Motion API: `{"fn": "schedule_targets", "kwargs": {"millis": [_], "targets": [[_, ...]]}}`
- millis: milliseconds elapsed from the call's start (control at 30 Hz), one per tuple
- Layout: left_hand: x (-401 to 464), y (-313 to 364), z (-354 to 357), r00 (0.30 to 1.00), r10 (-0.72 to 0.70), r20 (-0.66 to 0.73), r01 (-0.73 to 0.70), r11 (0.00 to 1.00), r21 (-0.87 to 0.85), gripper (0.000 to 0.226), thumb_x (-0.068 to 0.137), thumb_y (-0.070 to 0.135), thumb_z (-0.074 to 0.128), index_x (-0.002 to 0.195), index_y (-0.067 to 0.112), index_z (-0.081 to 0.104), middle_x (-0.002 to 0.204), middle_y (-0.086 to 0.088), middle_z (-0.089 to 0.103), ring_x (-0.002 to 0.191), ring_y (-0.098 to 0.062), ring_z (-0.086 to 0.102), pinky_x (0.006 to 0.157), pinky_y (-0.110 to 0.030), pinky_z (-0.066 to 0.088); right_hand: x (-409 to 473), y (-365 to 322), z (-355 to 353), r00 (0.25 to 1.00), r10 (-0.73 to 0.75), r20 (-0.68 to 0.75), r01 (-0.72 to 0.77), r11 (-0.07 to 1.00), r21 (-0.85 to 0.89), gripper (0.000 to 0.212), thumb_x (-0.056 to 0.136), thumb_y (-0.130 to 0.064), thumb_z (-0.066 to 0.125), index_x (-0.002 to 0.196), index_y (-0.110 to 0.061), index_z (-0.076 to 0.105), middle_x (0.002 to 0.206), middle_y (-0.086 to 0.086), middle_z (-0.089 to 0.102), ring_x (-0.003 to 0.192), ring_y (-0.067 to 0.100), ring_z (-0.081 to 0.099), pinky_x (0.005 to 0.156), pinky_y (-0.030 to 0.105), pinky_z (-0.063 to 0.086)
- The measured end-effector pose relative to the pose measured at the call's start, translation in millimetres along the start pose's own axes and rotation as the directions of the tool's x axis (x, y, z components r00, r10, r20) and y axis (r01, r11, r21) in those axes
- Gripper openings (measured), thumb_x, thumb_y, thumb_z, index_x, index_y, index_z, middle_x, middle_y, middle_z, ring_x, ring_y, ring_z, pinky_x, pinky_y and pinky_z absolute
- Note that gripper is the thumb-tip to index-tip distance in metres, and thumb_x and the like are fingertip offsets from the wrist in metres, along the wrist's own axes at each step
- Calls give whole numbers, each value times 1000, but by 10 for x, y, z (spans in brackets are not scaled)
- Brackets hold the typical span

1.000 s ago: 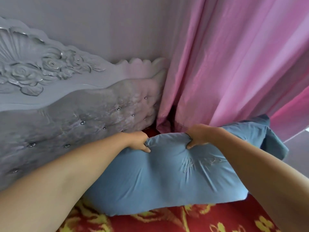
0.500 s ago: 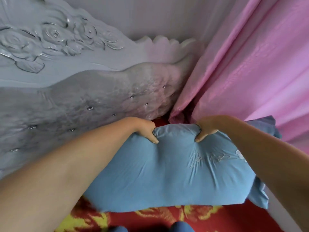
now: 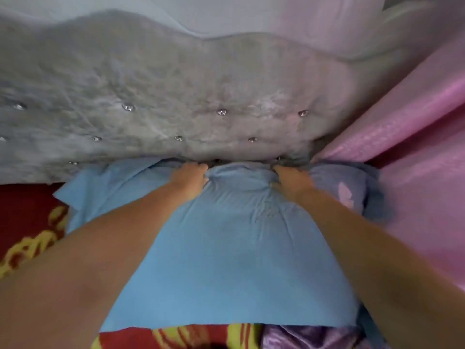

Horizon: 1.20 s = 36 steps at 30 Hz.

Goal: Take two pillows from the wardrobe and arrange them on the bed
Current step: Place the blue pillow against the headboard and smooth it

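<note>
Head view: my left hand and right hand, fingers clamped on the blue pillow, press its 12 o'clock edge against the headboard.

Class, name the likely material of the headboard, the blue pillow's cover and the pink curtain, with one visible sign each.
Headboard: grey plush, velvet-like upholstery; tufted with shiny studs.
Blue pillow: soft matte woven cloth, probably cotton; creases under both hands.
Pink curtain: thin glossy fabric, perhaps synthetic; sheen along folds.

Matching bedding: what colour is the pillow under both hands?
Light blue pillow, plain; the head view shows it.
</note>
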State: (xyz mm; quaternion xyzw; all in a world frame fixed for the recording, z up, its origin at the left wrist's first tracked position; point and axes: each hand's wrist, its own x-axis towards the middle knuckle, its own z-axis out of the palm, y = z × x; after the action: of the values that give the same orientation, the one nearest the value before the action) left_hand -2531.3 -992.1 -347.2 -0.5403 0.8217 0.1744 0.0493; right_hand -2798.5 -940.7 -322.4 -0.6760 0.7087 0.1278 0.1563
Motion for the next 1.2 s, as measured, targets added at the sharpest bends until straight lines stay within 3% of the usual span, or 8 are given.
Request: {"fn": "schedule_targets", "kwargs": {"millis": [133, 300, 533, 733, 933, 1000, 1100, 1200], "targets": [[-257, 9, 764, 955, -106, 278, 90, 993, 71, 78, 87, 60, 44, 148, 24, 13, 160, -2, 7, 147, -21, 5, 111, -61, 16, -253, 65, 881, 991, 2, 135, -4, 1000, 15, 59, 99, -33, 38, 151, -23, 12, 162, 2, 2, 148, 20, 2, 117, 53, 7], [-450, 66, 1158, 975, -134, 178, 114, 986, 121, 80, 87, 67, 30, 149, 27, -1, 160, 1, -12, 147, -16, -12, 112, -65, 4, -750, -21, 1485, 999, 42, -35, -40, 998, 48, 58, 100, -42, 29, 151, -25, 9, 162, 0, 1, 149, 16, -1, 118, 52, 0], [-383, 12, 1352, 999, 29, -14, -26, 979, 202, 48, 98, 40, 34, 145, 29, 30, 158, 5, 20, 146, -10, 13, 115, -56, 5, -878, 440, 1564, 799, 578, -165, -532, 808, 255, 83, 88, -60, 44, 145, -3, 24, 153, 19, 25, 141, 29, 24, 113, 50, 20], [-358, 43, 1538, 957, 150, -249, -116, 982, 148, 34, 91, 4, 49, 122, 8, 62, 133, -13, 59, 126, -26, 53, 113, -43, 27, -608, 414, 1801, 917, 337, -215, -341, 940, 18, 28, 97, -26, 40, 112, -14, 60, 115, 10, 68, 108, 29, 62, 90, 35, 43], [-361, 224, 1108, 921, 100, -378, -108, 994, 0, 6, 77, -7, 60, 78, -3, 65, 77, -28, 66, 75, -42, 65, 60, -45, 54, -693, 572, 1390, 931, 295, -213, -293, 955, 42, 24, 95, -17, 41, 106, -5, 60, 107, 17, 69, 99, 34, 65, 80, 38, 50], [-312, 320, 1006, 882, 84, -465, -140, 986, -86, 9, 76, -8, 54, 72, -5, 62, 71, -30, 63, 69, -42, 64, 56, -46, 53, -722, 679, 1026, 880, 356, -315, -300, 930, 214, 24, 96, -16, 41, 101, -1, 59, 100, 24, 68, 93, 38, 64, 75, 41, 48], [-345, 460, 1006, 844, 65, -532, -178, 970, -163, 21, 78, -1, 42, 73, -7, 62, 69, -30, 62, 66, -42, 63, 55, -45, 53, -698, 1022, 124, 627, 543, -559, -214, 810, 546, 24, 94, -14, 44, 82, 3, 57, 83, 31, 62, 76, 38, 59, 62, 41, 38], [-373, 651, 1098, 846, -40, -532, -130, 951, -279, 14, 82, -11, 48, 76, -10, 60, 75, -32, 61, 71, -45, 62, 61, -47, 50, -620, 1285, -456, 598, 423, -680, -173, 897, 406, 28, 91, -18, 47, 75, 2, 56, 81, 33, 62, 73, 42, 59, 62, 41, 41]]}}
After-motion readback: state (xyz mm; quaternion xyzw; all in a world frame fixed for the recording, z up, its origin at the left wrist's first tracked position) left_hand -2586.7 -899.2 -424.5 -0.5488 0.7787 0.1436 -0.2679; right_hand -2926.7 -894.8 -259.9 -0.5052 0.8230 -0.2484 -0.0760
